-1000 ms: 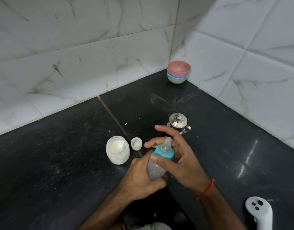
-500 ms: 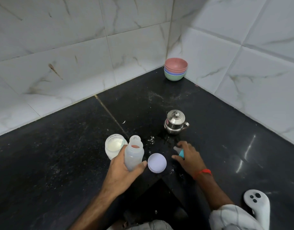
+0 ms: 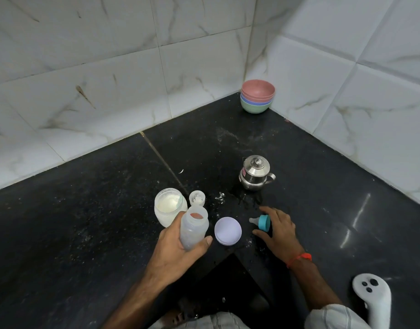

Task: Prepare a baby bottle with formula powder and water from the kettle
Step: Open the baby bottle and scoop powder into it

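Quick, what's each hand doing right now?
Left hand: fingers curled round the open baby bottle, holding it.
Right hand: fingers spread, open, beside the blue nipple cap lying on the counter.

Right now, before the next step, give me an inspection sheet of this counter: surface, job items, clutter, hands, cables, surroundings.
Surface: black stone counter, white powder specks and a wet patch in front of the kettle.
Job's things: baby bottle open, tilted in the left hand; teal nipple cap lying on its side; formula jar open, powder inside; lilac lid flat on the counter; small white cap with powder in it; steel kettle lidded, upright.
Clutter: stacked bowls in the corner; white controller at the counter's near right.
Hands: left hand has a grip on the bottle; right hand rests on the nipple cap, fingers spread.
Cables: nothing seen.
Surroundings: white marbled wall tiles.
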Motion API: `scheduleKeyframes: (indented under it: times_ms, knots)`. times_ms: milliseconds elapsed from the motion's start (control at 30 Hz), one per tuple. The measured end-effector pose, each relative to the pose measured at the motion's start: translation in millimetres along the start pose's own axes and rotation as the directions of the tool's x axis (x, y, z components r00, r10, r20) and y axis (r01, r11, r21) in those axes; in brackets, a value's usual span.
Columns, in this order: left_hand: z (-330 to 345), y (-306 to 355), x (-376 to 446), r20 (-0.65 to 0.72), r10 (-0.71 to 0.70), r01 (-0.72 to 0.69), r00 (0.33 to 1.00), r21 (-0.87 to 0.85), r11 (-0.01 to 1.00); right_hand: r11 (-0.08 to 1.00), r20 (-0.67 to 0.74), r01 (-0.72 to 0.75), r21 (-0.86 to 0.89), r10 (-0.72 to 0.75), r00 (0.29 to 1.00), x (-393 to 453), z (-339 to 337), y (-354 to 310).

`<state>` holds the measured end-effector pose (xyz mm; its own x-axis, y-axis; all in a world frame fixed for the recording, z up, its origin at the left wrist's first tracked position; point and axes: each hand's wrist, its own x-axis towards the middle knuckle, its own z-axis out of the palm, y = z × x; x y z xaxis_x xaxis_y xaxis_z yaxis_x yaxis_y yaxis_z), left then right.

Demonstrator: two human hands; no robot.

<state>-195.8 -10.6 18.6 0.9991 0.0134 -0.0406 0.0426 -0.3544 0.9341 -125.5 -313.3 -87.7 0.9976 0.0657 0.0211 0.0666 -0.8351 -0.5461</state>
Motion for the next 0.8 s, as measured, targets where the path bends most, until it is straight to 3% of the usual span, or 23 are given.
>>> scheduleKeyframes:
  times_ms: [100, 233, 467, 700, 800]
  knots:
    - [0.5, -0.7, -0.7, 0.005, 0.001, -0.001, 1.000, 0.008, 1.000, 0.999, -0.040, 0.038, 0.004, -0.038, 0.998, 6.2, -0.8, -1.7]
    - [1.5, -0.2, -2.0, 0.016, 0.010, -0.010, 1.000, 0.009, 1.000, 0.995, -0.040, -0.019, 0.103, 0.023, 0.999, 30.3, -0.6, -22.7]
    - [1.0, 1.5, -7.1, 0.004, 0.030, -0.030, 1.000, 0.005, 1.000, 0.991, 0.053, 0.006, 0.136, -0.014, 0.998, 47.1, 15.8, -44.9]
    - [-5.0, 5.1, -13.1, -0.079, 0.055, -0.054, 0.995, 0.017, 0.998, 0.957, -0.190, 0.202, 0.208, -0.163, 0.968, 56.1, 12.6, -72.9]
    - [-6.9, 8.5, -14.1, -0.110, 0.060, -0.059, 0.992, 0.019, 0.998, 0.951, -0.023, 0.234, 0.201, -0.234, 0.972, 75.8, 21.7, -101.6]
